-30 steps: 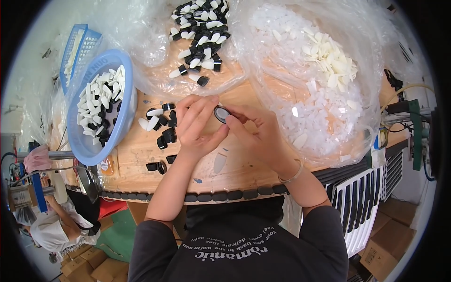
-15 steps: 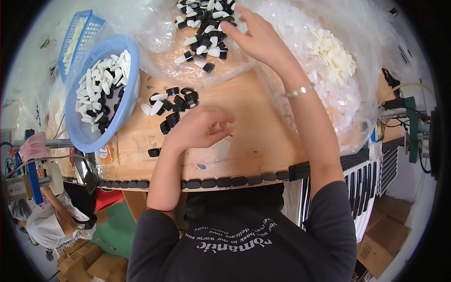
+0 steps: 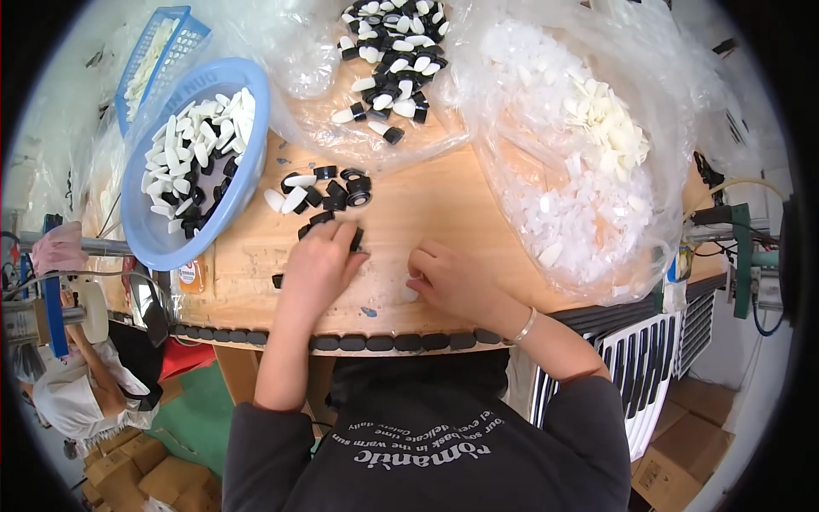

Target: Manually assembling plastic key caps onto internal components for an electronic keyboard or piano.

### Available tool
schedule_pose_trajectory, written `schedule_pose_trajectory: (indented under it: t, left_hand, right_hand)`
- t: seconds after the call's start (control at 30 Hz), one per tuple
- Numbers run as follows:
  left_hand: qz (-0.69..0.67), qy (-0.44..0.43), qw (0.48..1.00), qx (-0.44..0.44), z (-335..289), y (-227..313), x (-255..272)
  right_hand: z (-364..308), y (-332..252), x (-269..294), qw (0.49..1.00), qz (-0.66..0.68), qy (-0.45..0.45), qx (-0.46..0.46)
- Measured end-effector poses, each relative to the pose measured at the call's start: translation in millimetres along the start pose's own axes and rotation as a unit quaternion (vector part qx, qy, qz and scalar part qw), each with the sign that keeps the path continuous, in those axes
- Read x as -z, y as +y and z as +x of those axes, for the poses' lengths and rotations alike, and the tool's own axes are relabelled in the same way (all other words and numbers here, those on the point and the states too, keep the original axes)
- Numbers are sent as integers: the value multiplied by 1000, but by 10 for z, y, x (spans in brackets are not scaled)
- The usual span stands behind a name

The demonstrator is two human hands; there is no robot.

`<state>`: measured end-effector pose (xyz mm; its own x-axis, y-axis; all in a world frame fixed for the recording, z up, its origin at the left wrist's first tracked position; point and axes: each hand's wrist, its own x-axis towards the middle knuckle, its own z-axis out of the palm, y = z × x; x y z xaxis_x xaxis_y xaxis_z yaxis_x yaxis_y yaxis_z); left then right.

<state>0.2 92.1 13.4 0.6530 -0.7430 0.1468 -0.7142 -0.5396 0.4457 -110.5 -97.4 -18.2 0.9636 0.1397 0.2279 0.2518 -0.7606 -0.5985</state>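
Note:
My left hand [image 3: 320, 263] is at the lower edge of a small group of black ring-shaped caps [image 3: 334, 198]. Its thumb and fingers close on a short black cap [image 3: 357, 240]. Beside the group lie white oval pieces [image 3: 295, 199]. My right hand [image 3: 450, 277] is over the bare wood to the right, fingers curled in a pinch; a pale bit seems to show at the fingertips, too small to name. A large heap of black caps with white oval pieces [image 3: 403, 64] lies on clear plastic farther off.
At left stands a blue basin [image 3: 263, 111] of white and black pieces, with a blue basket [image 3: 189, 30] behind it. Clear plastic at right carries translucent flakes [image 3: 589, 218] and cream pieces [image 3: 610, 128]. Black pieces line the table's front edge [image 3: 380, 343]. Someone in white sits lower left.
My right hand has come back from the far heap to the near middle of the table. My left hand has moved slightly left, onto a black cap by the small group.

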Motion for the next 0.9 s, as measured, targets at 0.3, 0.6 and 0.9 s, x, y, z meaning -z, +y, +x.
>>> schedule_pose_trajectory:
  t: [0.3,0.6,0.9]
  left_hand:
    - [-39,102,994,24,40,19,-388]
    - [-216,77,972,-47,563,278,-230]
    - [-247,134,958,-48,623,362,-281]
  right_hand:
    - [502,233,534,926,324,71,-179]
    - [438,276,562,927,285,241,-25]
    - [446,321,518,963,89,230,106]
